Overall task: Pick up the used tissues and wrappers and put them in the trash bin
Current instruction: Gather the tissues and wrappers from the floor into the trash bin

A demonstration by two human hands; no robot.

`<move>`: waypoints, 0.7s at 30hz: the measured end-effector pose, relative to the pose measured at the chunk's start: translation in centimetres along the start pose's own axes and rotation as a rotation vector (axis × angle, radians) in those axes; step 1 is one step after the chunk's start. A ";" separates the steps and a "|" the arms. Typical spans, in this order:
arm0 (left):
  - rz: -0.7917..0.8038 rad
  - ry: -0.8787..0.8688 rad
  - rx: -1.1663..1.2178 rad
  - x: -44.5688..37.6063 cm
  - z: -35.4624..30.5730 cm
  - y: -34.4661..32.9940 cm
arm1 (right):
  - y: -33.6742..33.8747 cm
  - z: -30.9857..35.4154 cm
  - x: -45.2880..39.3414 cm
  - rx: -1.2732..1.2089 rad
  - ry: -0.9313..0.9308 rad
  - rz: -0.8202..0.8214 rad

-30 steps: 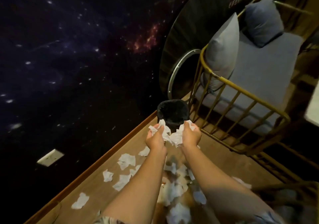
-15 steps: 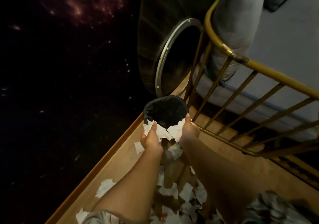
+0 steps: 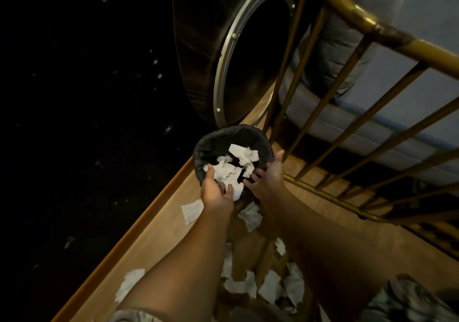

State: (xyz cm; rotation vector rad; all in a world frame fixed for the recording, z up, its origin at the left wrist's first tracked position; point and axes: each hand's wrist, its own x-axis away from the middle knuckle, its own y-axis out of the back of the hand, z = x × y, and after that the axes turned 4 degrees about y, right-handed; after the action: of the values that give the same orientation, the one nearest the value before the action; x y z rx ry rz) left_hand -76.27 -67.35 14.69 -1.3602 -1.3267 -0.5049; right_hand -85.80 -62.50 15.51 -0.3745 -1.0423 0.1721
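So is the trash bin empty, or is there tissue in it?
Not empty: white crumpled tissues lie inside the black-lined trash bin.

Tissues in bin; bench right of bin

Two hands, the left hand and the right hand, one trash bin, and roughly eight loose tissues on the floor are counted.

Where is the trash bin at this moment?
In the head view the trash bin stands centre frame on the wooden floor, just beyond both hands, between the dark starry wall and the gold railing, with tissues inside.
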 end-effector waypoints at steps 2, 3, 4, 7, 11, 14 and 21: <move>-0.008 -0.014 0.021 1.5 -0.1 -0.1 | 0.2 -0.1 0.6 0.022 0.029 -0.016; -0.012 -0.013 0.041 2.5 0.0 -0.1 | 0.4 -0.2 1.3 0.032 0.049 -0.022; -0.011 -0.010 0.055 3.6 0.1 -0.2 | 0.5 -0.2 2.0 0.044 0.071 -0.020; -0.009 0.000 0.089 7.3 0.8 -0.4 | 1.3 -0.5 4.5 0.118 0.118 0.015; 0.000 -0.023 0.085 12.7 2.7 0.3 | 2.5 0.2 10.1 0.248 0.205 0.023; -0.040 -0.115 -0.035 17.7 4.6 1.6 | 4.4 0.4 15.1 0.385 0.300 0.032; -0.079 -0.310 -0.325 30.5 9.6 9.3 | 12.9 -0.3 27.5 0.795 0.559 0.161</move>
State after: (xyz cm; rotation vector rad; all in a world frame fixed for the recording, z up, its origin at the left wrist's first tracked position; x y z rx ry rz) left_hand -63.19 -44.17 34.70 -1.7100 -1.6045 -0.6001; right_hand -71.39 -42.05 32.73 0.2174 -0.3332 0.5678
